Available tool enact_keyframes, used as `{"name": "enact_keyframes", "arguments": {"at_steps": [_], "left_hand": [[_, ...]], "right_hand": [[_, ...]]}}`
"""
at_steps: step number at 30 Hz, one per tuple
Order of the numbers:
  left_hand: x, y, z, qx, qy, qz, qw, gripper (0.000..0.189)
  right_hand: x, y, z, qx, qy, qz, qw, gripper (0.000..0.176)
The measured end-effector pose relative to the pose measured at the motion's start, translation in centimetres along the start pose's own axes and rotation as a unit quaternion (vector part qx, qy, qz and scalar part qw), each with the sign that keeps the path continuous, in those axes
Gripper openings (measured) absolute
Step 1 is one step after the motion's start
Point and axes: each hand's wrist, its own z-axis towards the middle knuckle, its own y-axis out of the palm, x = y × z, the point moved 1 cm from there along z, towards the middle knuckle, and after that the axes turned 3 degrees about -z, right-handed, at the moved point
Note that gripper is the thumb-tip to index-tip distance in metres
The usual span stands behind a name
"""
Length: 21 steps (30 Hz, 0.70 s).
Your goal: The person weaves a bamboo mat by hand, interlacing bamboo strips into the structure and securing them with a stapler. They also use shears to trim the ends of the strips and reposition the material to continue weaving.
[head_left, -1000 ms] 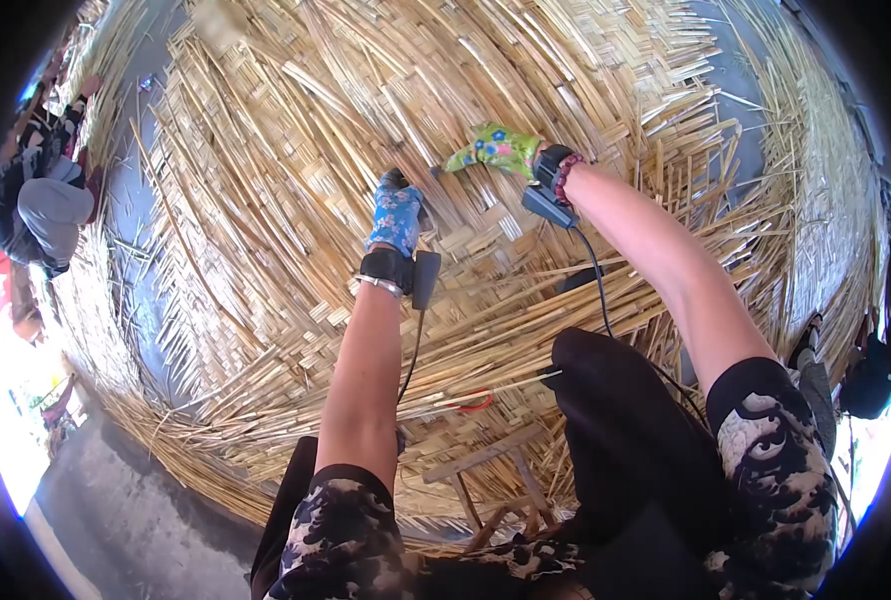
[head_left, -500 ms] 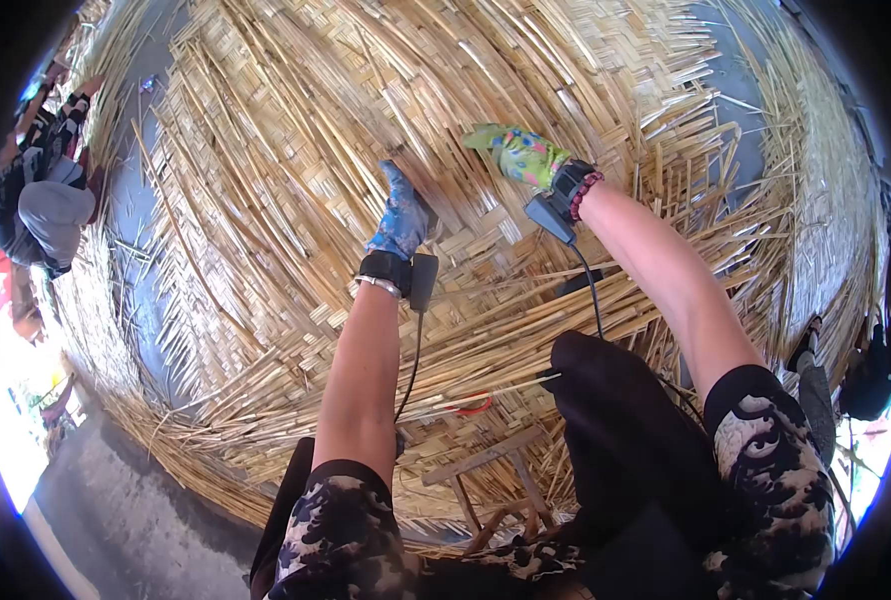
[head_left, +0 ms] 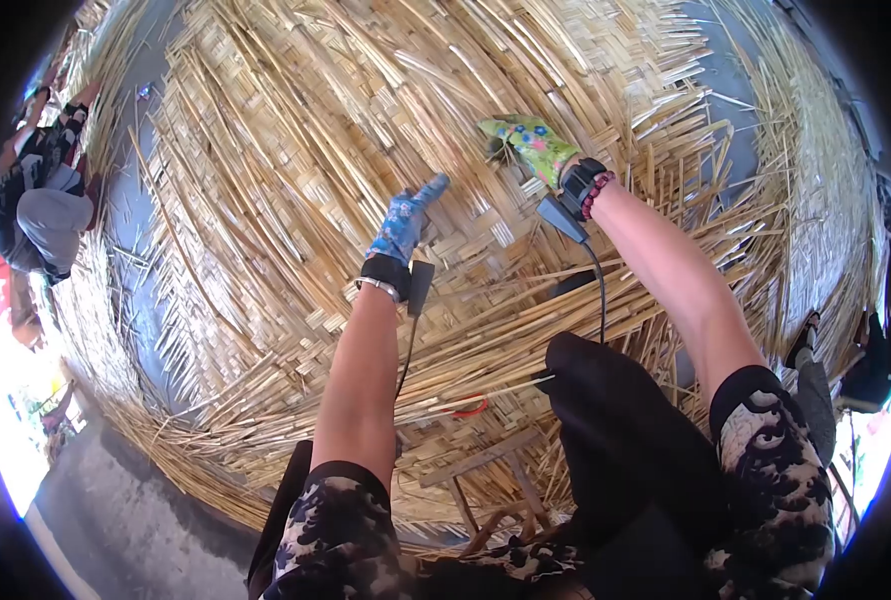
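Observation:
My left hand, in a blue patterned glove, lies low over the woven mat of pale split strips. One finger stretches to the right, apart from the rest of the hand, and no strip shows in its grasp. To the right and farther up, my right hand wears a green flowered glove. Its fingers point left over the strips, with a small dark gap below the upper finger; the undersides are hidden. Long loose strips run across the mat beyond both hands.
Loose strips cross the near part of the mat. A wooden frame and a red ring-like thing are near my knees. A person crouches at the far left. Grey floor shows at the lower left.
My left hand's fingers have swung from pointing away to pointing right. My right hand has shifted slightly to the right, and a gap now shows by its fingers.

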Motion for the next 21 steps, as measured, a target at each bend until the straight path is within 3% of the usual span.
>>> {"name": "enact_keyframes", "arguments": {"at_steps": [2,3,4,5,6,7,8,10,11,12,13,14,15,18,20,21], "left_hand": [[0.6,0.2,-1.1,-0.031,0.007,0.031,0.999,0.069],[1.0,0.3,-1.6,-0.03,-0.002,0.036,0.999,0.065],[0.9,0.3,-2.0,-0.032,-0.002,0.039,0.999,0.065],[0.8,0.4,-2.3,-0.024,0.01,0.011,1.0,0.046],[0.8,0.5,-2.4,-0.016,0.022,-0.016,1.0,0.028],[1.0,1.1,-2.5,0.025,0.064,-0.082,0.994,0.029],[1.2,1.7,-2.7,0.021,0.065,-0.079,0.995,0.029],[2.1,1.9,-3.5,0.23,0.239,-0.23,0.915,0.026],[3.1,1.7,-4.4,0.288,0.269,-0.145,0.908,0.025],[3.9,1.9,-5.0,0.288,0.267,-0.143,0.908,0.025],[5.0,2.5,-5.4,0.252,0.308,-0.06,0.916,0.02],[5.8,3.0,-5.3,0.213,0.347,0.023,0.913,0.017],[6.4,3.3,-5.1,0.238,0.31,0.185,0.902,0.018],[6.5,3.9,-2.9,0.18,0.254,0.177,0.934,0.018],[7.0,4.5,-3.0,0.177,0.273,0.189,0.927,0.02],[6.6,4.3,-2.0,0.174,0.249,0.106,0.947,0.022]], "right_hand": [[0.3,0.5,1.2,0.009,0.014,-0.026,1.0,0.031],[1.2,0.6,2.7,0.001,-0.119,-0.262,0.958,0.032],[0.7,1.2,2.8,-0.006,-0.241,-0.478,0.844,0.033],[0.7,1.7,2.5,-0.034,-0.227,-0.285,0.931,0.034],[0.4,2.6,2.7,-0.03,-0.227,-0.283,0.932,0.034],[0.4,3.2,3.0,-0.052,-0.133,0.034,0.989,0.035],[0.4,3.4,3.1,-0.068,-0.027,0.347,0.935,0.035],[0.2,2.4,2.9,-0.076,-0.037,0.279,0.957,0.036],[0.1,1.9,2.7,-0.087,-0.042,0.207,0.973,0.036],[0.2,1.8,2.5,-0.1,-0.045,0.136,0.985,0.037],[-0.4,1.9,1.9,-0.081,-0.081,0.028,0.993,0.038],[-0.6,1.8,2.0,-0.083,-0.082,0.028,0.993,0.038],[-0.8,1.8,2.0,-0.079,-0.06,0.004,0.995,0.038],[-1.2,1.5,2.3,-0.085,-0.035,-0.041,0.995,0.042],[-1.8,1.7,2.1,-0.078,-0.101,-0.138,0.982,0.045],[-2.0,1.8,2.0,-0.078,-0.1,-0.137,0.982,0.045]]}}
